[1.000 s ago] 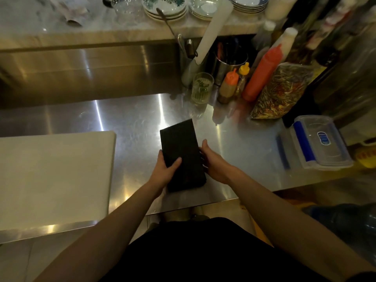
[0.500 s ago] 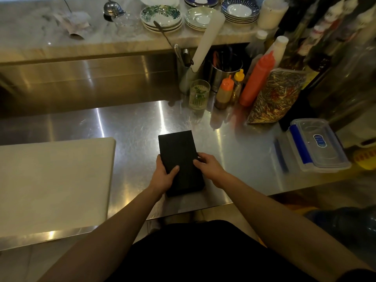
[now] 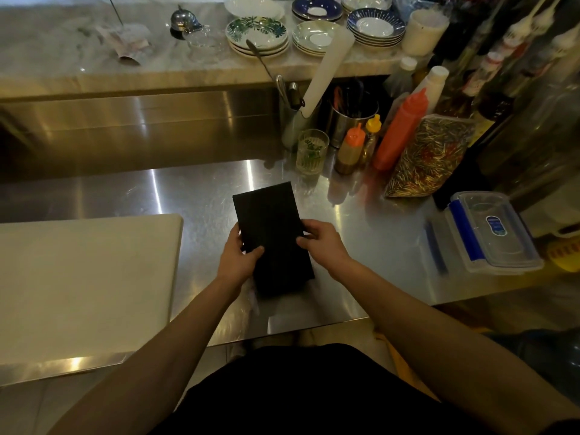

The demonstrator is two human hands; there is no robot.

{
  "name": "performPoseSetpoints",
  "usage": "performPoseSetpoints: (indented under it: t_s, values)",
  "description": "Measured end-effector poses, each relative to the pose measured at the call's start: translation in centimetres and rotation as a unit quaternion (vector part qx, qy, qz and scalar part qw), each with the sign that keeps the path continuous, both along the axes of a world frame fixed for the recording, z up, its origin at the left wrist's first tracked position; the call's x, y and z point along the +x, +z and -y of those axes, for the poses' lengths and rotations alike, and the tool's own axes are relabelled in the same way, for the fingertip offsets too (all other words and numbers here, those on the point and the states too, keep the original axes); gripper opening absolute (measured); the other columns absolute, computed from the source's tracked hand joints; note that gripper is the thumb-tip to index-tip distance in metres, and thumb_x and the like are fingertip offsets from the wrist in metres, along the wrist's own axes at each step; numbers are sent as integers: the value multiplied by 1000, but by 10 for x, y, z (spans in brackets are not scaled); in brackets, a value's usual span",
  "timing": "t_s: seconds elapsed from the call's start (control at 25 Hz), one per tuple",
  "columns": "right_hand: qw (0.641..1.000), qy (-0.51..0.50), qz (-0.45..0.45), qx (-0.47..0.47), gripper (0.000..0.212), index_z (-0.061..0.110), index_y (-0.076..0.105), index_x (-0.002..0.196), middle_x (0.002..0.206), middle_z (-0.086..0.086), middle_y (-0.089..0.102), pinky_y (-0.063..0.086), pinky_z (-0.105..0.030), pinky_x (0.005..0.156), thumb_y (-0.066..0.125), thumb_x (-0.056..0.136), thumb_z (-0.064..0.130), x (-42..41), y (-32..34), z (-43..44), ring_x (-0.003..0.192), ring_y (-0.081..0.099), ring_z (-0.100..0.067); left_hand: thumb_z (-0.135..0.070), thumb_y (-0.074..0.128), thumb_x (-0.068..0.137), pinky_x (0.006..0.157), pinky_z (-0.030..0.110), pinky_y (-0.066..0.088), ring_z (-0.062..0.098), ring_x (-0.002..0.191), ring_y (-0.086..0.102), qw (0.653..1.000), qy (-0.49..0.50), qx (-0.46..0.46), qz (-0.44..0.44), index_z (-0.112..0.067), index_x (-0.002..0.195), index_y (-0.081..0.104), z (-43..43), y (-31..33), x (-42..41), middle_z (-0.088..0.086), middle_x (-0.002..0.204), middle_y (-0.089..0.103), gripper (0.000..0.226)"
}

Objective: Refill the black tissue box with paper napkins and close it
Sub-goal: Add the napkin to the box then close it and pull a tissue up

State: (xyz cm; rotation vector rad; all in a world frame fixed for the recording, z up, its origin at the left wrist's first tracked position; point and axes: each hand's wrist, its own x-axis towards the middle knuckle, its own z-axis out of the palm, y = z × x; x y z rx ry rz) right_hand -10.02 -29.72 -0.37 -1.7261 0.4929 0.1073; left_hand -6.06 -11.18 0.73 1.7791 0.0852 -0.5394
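The black tissue box (image 3: 272, 238) lies flat near the front edge of the steel bench (image 3: 201, 196), about midway along it, its long side running away from the person. Half a second ago the left hand (image 3: 236, 259) and the right hand (image 3: 321, 243) sat lower on the box; now both have crept up to its middle, each pinching a long edge with the thumb on top, and the near end looks slightly raised. A sliver of something pale (image 3: 252, 295) now peeks out at the box's near left corner, where nothing showed before; it may be paper napkin, though it is too dim to be sure. My guess is that the box is being worked open or turned over, so the refill itself seems not yet begun; no loose stack of napkins is visible on the bench.

As for writing, the box shows none. The clear lidded container (image 3: 492, 233) at the right edge carries a blue oval label, but its lettering is too small to read, and the bottles at the back are blurred
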Motion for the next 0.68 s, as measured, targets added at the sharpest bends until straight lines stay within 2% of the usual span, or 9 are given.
performPoseSetpoints:
  t_s: [0.08, 0.16, 0.2, 0.28, 0.36, 0.52, 0.6, 0.68]
  values:
    - [999, -21, 25, -2, 40, 14, 62, 124, 120, 0, 65, 53, -24, 89, 59, 87, -2, 9, 10, -2, 107, 63, -14, 1, 54, 93, 107, 42, 42, 25, 135, 44, 999, 25, -25, 20, -20, 147, 34, -3, 9, 7, 7, 149, 43, 62]
    - [997, -62, 36, 37, 28, 14, 66, 112, 112, -2, 69, 52, -31, 95, 57, 89, -1, 18, 18, -5, 105, 65, -17, 1, 47, 95, 106, 41, 45, 25, 130, 50, 994, 79, -72, 9, -17, 140, 43, -9, 18, 18, 7, 145, 49, 49]
    - [992, -84, 36, 88, 22, 15, 67, 104, 106, -1, 70, 53, -32, 94, 54, 92, 2, 21, 23, -7, 103, 65, -18, -3, 44, 97, 103, 40, 47, 25, 125, 54, 989, 105, -102, -1, -16, 135, 48, -12, 23, 23, 7, 140, 53, 40]
    - [967, -123, 28, 221, 22, 18, 68, 95, 99, 1, 71, 53, -31, 92, 48, 97, 11, 26, 32, -10, 105, 65, -20, -19, 42, 101, 100, 38, 49, 24, 119, 58, 979, 140, -147, -20, -16, 125, 52, -17, 31, 33, 5, 130, 58, 27]
    - [946, -137, 21, 292, 26, 22, 70, 95, 101, 6, 71, 46, -34, 99, 44, 99, 22, 29, 37, -11, 112, 61, -18, -33, 43, 100, 103, 41, 46, 26, 119, 57, 969, 170, -174, -47, -14, 126, 51, -20, 36, 39, 5, 126, 59, 33]
    - [963, -65, 5, 262, 39, 30, 66, 100, 110, 14, 64, 36, -34, 105, 32, 101, 49, 35, 42, -21, 115, 54, -11, -49, 46, 97, 104, 43, 47, 24, 119, 57, 965, 191, -167, -59, -13, 132, 47, -25, 33, 43, 8, 129, 58, 50]
    - [963, -44, -11, 265, 42, 31, 65, 103, 115, 13, 61, 36, -36, 107, 31, 98, 55, 36, 39, -22, 118, 52, -15, -49, 50, 95, 105, 43, 46, 25, 119, 58, 965, 194, -163, -66, -12, 130, 51, -27, 30, 44, 9, 128, 59, 51]
    - [960, -37, -21, 275, 44, 31, 66, 102, 112, 15, 63, 41, -34, 103, 33, 96, 59, 36, 36, -22, 112, 56, -13, -41, 57, 93, 104, 42, 47, 27, 117, 59, 965, 193, -162, -68, -9, 122, 56, -28, 28, 45, 12, 123, 62, 43]
